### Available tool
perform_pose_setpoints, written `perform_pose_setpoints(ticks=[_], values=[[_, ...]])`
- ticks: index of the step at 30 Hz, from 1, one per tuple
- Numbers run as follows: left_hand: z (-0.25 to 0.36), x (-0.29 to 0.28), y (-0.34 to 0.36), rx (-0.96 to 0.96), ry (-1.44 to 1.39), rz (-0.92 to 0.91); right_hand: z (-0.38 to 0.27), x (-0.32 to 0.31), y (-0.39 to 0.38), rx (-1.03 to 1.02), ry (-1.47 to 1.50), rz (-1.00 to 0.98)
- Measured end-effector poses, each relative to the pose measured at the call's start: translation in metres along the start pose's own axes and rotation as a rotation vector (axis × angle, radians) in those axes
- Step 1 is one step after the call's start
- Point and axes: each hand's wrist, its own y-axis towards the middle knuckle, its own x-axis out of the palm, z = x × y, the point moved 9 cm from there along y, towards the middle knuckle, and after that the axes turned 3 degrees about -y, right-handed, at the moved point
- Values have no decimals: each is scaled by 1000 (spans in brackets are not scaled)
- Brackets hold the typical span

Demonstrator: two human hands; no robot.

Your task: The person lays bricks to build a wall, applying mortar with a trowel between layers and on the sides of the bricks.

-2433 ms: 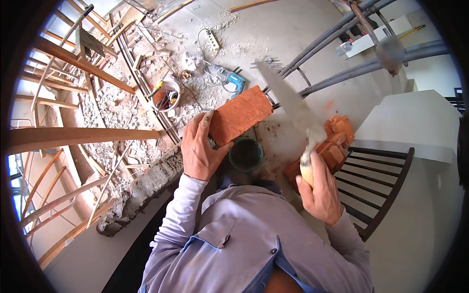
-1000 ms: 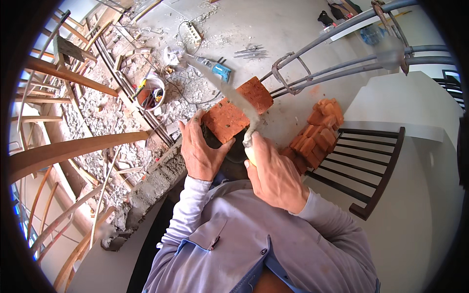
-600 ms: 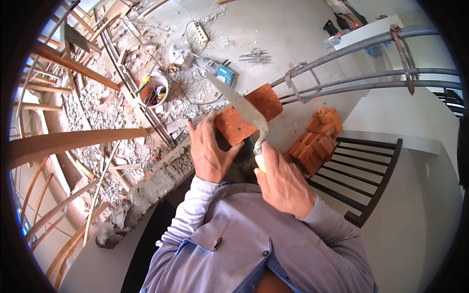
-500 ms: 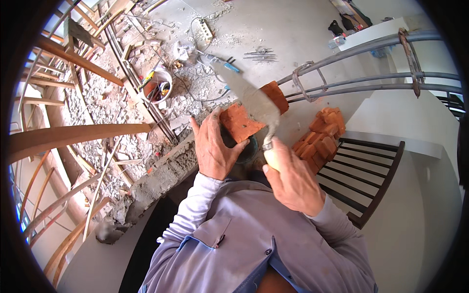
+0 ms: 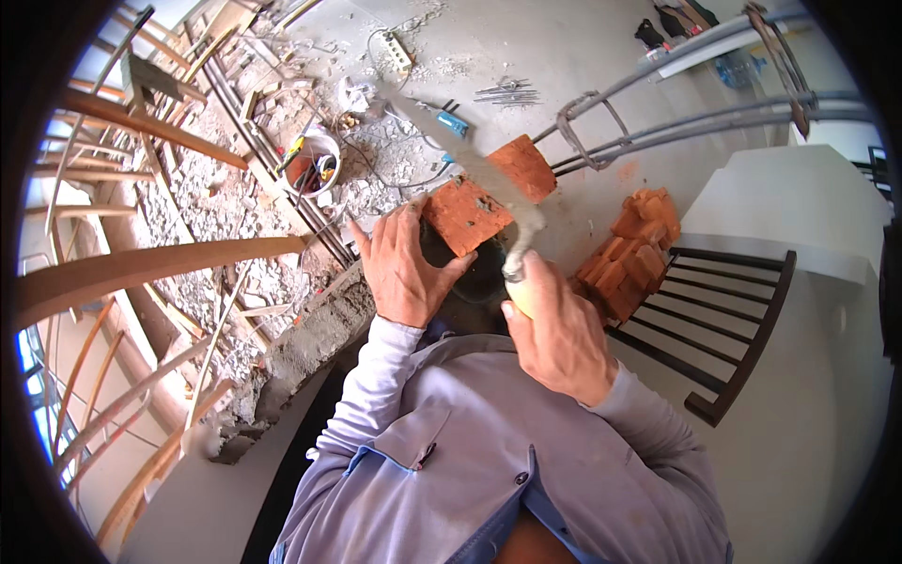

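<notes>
Moved since the earliest frame: trowel, from beyond the brick's right end to lying across the upper face of the brick.
Left hand pinching the brick's left end, fingers along the far-left edge, thumb at the near edge; brick up and right of the palm, slanting away. Right hand wrapped around the pale handle, near the brick's near side but apart from it; blade pointing up-left past the far edge. Under the brick, partly hidden: dark round bucket. Right of the right hand: stacked bricks, then dark slatted frame. Beyond the brick, on the floor: blue power tool, partly covered by the blade.
</notes>
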Motion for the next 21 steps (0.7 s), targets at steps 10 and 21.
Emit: perform_pose_setpoints(ticks=[10,21], values=[[9,-2,2,117,113,92,10,19,0,84,-83,-75],[1,-2,7,130,246,38,10,-35,5,-112,139,117]])
